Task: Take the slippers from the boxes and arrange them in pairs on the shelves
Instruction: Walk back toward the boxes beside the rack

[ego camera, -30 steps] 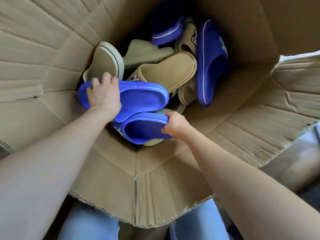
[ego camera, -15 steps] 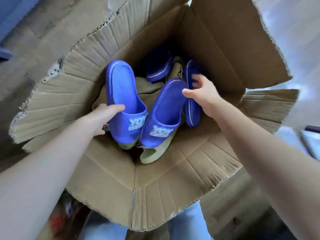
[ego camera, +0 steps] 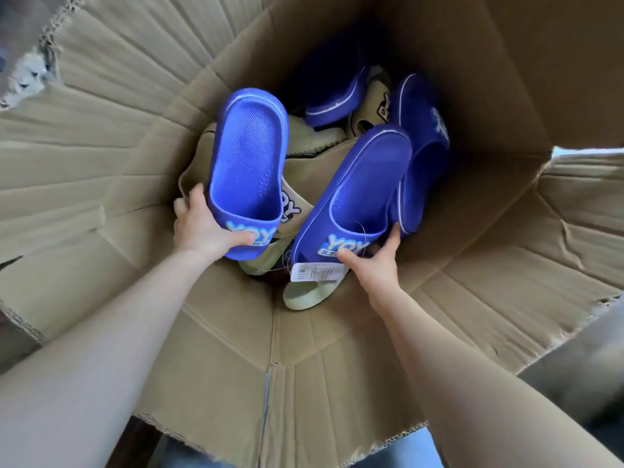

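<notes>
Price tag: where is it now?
Head view, centre: the price tag hangs under the blue slipper gripped by the right hand, over a pale green slipper.

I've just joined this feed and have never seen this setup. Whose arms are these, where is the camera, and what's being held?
No machine here: these are a person's bare arms, filmed by one wide-angle camera worn on the head, looking down into an open cardboard box. The left hand grips the first blue slipper at its strap end. The right hand grips the second blue slipper, with a white tag just below it. Under them lie beige slippers and more blue slippers in a loose heap. No shelves are in view.
</notes>
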